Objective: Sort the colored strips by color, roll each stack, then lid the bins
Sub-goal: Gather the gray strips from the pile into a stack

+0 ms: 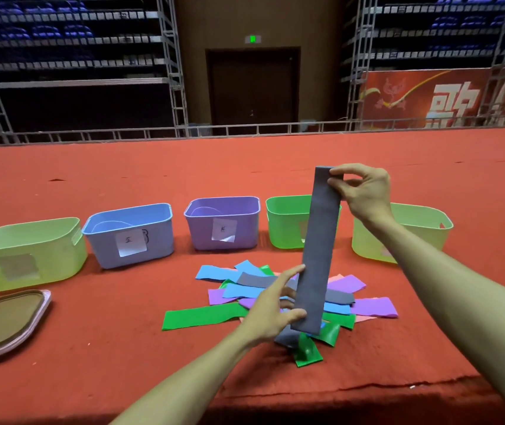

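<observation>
Red carpet (122,179); grey strip (318,240) upright, top in right fingers' (337,172) pinch, left fingers (288,276) apart.

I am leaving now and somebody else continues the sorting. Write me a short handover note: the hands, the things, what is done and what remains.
Right hand pinches the top end of a long grey strip, held upright; left hand steadies its lower end with straight fingers.
The mixed pile of coloured strips lies on the red cloth before five open plastic bins: left pale-green bin, blue bin, purple bin, green bin, right pale-green bin. A brown lid lies at left.
Done: no sorted stack visible. Left: sorting, rolling, lidding.
</observation>
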`<action>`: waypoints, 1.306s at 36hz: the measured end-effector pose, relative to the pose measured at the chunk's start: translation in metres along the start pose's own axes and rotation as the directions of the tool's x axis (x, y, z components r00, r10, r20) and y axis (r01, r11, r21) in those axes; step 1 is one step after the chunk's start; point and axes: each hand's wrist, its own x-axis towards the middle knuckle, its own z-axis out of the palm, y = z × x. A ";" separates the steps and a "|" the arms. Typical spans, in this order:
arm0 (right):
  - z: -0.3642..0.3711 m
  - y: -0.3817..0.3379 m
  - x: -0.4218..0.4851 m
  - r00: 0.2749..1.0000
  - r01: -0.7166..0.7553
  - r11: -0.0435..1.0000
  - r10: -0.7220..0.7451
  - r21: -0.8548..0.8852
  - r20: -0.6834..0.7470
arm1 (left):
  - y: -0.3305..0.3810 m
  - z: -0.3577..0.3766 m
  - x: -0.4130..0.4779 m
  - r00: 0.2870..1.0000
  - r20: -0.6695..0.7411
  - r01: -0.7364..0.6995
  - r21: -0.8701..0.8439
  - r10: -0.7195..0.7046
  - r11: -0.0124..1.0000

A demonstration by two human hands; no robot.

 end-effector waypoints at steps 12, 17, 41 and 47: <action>-0.013 0.040 -0.030 0.989 -0.143 0.977 0.147 -0.161 0.012 | -0.031 0.000 -0.015 0.987 0.105 0.104 0.148 -0.120 0.984; -0.014 0.064 -0.052 0.978 -0.142 0.960 0.174 -0.240 0.116 | -0.045 0.003 -0.018 0.972 0.152 0.139 0.225 -0.176 0.964; -0.002 0.097 -0.083 0.974 -0.179 0.973 0.196 -0.146 0.117 | -0.049 -0.053 0.015 0.961 0.061 0.229 0.366 -0.269 0.902; 0.007 0.105 -0.091 0.966 -0.175 0.979 0.191 -0.100 0.174 | -0.077 -0.092 0.043 0.941 -0.232 0.329 0.457 -0.247 0.826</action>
